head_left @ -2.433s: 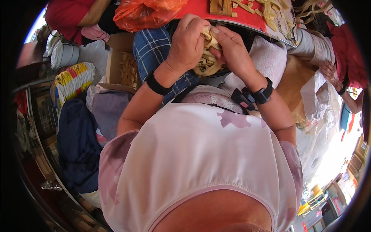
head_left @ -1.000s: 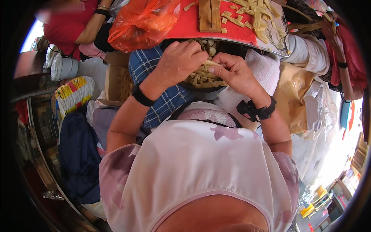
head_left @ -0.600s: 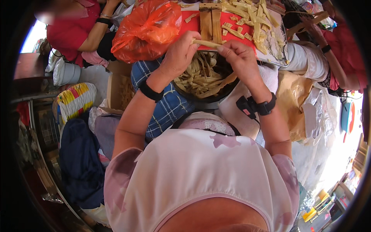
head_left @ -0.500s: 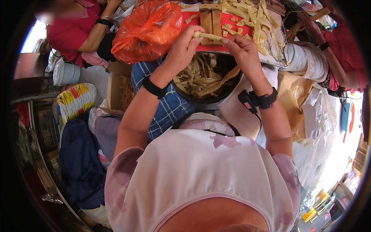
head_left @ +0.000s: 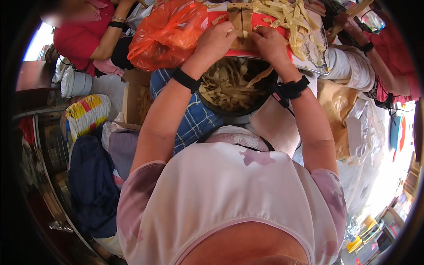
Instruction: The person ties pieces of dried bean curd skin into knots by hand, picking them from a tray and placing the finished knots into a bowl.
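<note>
My left hand [head_left: 215,43] and my right hand [head_left: 271,45] are closed on the two ends of a pale yellow dried strip [head_left: 244,34]. They hold it across a wooden block [head_left: 236,17] with a dark upright slit or blade line down its middle. The block stands on a red-topped board [head_left: 258,18] in front of me. Just below, a dark round basin [head_left: 263,98] holds many curled pale strips [head_left: 227,84]. More flat yellowish strips [head_left: 293,20] lie piled on the board, right of the block.
An orange-red plastic bag [head_left: 165,37] bulges left of the block. A cardboard box [head_left: 131,104] with brown pieces stands at the left. Co-workers in red sit on both sides; the right one's hand [head_left: 349,24] grips a strip. Brown paper [head_left: 333,112] lies at the right.
Both hands have moved down and closer together, bringing the strip from above the basin's far rim onto the wooden block. The right co-worker's hand has shifted slightly.
</note>
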A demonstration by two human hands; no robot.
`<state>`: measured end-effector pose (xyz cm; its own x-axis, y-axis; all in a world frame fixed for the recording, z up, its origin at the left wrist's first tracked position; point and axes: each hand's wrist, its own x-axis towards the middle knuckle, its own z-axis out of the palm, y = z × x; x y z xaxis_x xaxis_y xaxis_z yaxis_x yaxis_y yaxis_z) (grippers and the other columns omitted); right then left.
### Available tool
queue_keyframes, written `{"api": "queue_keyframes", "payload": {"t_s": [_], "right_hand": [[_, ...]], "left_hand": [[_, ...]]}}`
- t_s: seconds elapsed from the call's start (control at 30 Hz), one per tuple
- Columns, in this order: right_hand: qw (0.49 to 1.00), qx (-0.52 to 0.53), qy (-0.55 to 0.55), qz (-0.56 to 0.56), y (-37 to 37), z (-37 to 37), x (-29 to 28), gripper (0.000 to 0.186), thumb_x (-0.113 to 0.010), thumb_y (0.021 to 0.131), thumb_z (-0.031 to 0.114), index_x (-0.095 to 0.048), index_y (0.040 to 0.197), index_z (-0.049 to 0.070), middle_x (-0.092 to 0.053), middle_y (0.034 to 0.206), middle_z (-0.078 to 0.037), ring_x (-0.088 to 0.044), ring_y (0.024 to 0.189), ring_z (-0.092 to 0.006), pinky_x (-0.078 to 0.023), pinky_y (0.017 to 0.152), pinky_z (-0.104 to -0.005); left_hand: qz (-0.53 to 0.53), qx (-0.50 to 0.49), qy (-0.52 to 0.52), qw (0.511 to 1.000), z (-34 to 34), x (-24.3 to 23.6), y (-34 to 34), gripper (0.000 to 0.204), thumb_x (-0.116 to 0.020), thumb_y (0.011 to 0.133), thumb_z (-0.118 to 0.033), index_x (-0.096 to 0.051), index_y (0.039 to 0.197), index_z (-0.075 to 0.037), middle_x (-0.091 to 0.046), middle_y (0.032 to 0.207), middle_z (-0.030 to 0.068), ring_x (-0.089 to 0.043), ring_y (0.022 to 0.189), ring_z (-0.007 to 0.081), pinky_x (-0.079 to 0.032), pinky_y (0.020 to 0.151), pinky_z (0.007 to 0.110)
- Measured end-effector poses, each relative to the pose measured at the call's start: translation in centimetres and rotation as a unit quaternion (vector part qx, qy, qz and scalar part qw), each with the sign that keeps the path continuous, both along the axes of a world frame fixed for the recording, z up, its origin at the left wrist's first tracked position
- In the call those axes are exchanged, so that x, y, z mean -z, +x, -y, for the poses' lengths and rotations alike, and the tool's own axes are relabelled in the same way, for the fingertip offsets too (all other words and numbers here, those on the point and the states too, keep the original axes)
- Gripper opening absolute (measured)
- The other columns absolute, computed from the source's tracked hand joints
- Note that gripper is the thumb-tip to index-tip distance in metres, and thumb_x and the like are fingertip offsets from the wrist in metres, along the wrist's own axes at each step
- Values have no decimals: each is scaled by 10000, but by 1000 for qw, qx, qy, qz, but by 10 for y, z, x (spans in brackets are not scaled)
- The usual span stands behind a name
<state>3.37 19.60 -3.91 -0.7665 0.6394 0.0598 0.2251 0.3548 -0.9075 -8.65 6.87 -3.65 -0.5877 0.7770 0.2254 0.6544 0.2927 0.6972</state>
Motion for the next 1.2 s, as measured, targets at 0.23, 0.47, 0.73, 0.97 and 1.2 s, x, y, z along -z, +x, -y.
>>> {"api": "queue_keyframes", "payload": {"t_s": [0.23,0.47,0.73,0.97,1.2], "right_hand": [[941,20,337,-3,41,33,-17,177,-587,813,217,-636,842,49,-612,705,-172,-588,693,-344,-469,628,-413],[962,-148,95,-209,69,107,-18,167,-599,828,106,-609,961,6,-620,862,-162,-596,835,-325,-478,745,-323],[928,-162,-271,-198,72,114,-21,175,-495,916,178,-521,892,7,-569,680,-80,-567,611,-105,-458,548,-269],[985,-94,-23,-142,63,97,-3,192,-506,893,194,-503,847,8,-487,609,-87,-524,563,-137,-409,512,-317],[877,-183,-440,-57,70,101,-30,225,-442,931,238,-534,862,45,-485,616,21,-419,481,-98,-362,466,-229]], "left_hand": [[-155,1,47,987,56,3,31,274,-513,855,-327,-608,989,-108,-616,836,106,-577,777,294,-458,698,359],[657,86,102,742,79,17,79,399,-413,941,-377,-587,1042,-33,-606,931,48,-581,833,142,-463,754,275],[635,165,84,750,86,15,87,172,-447,888,-148,-566,914,-27,-553,734,37,-516,599,133,-428,553,260],[-79,54,25,995,93,-1,97,230,-480,772,-22,-565,986,-21,-528,843,119,-517,829,325,-435,722,398],[-139,93,206,964,88,-13,82,265,-474,742,58,-543,985,-23,-519,953,157,-534,833,358,-464,706,357]]}}
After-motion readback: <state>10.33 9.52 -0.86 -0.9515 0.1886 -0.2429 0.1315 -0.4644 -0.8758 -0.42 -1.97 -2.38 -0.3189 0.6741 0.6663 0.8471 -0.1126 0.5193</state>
